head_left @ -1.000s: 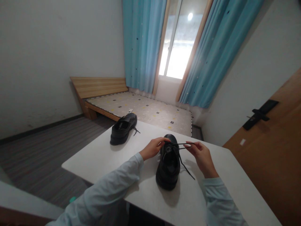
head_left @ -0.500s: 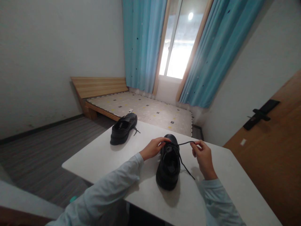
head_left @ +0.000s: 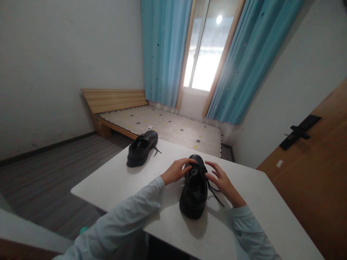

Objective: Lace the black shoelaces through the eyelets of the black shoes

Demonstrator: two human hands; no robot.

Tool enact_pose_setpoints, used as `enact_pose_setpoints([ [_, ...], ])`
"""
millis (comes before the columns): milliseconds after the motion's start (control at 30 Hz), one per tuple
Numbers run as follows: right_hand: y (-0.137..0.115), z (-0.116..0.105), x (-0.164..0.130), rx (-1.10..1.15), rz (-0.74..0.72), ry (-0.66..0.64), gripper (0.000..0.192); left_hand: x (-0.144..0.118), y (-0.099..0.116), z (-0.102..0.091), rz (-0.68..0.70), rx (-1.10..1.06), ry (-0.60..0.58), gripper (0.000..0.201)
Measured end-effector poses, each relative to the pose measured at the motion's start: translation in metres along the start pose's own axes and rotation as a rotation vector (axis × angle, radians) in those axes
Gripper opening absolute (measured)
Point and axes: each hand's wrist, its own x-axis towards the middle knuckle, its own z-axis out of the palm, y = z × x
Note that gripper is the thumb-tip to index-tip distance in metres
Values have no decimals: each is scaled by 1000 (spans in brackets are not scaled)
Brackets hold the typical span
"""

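Observation:
A black lace-up shoe (head_left: 193,202) stands upright on the white table, its toe pointing away from me. My left hand (head_left: 177,170) holds it from the left, with thumb and fingers over the upper by the lacing. What those fingertips press on is partly hidden. On the other side, my right hand (head_left: 221,180) is open beside the lacing, fingers apart and nothing gripped. The dark shoelace (head_left: 216,197) hangs down the shoe's right side, its end on the table. A second black shoe (head_left: 138,157) rests farther back on the left, a lace end trailing from it.
The white table (head_left: 108,187) has its far edge close to a bed with a patterned mattress (head_left: 173,122). A wooden door (head_left: 311,169) with a black handle is at the right. Blue curtains (head_left: 168,54) flank the window behind.
My right hand has let go of the shoelace it held out to the right and moved left to the shoe, fingers opened. The lace has dropped. My left hand has stayed in place.

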Motion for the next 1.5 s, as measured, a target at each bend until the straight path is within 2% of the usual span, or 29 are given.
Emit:
enact_pose_setpoints([
  [133,0,5,-3,-36,-24,-140,65,-1,0,0,-2,13,3,27],
  [267,1,6,-4,-42,-15,-165,72,0,1,0,-5,28,48,27],
  [400,1,7,-4,-40,-3,-174,73,1,2,-1,0,71,103,21],
  [567,4,7,-4,-30,10,-178,72,1,2,-3,27,107,85,14],
  [800,3,8,-4,-21,9,-169,71,1,4,-2,-5,100,110,9],
  [1233,3,8,-5,-25,18,-167,71,0,4,6,8,160,138,10],
  [1500,1,9,-5,-9,18,-156,71,0,3,6,-44,101,156,13],
])
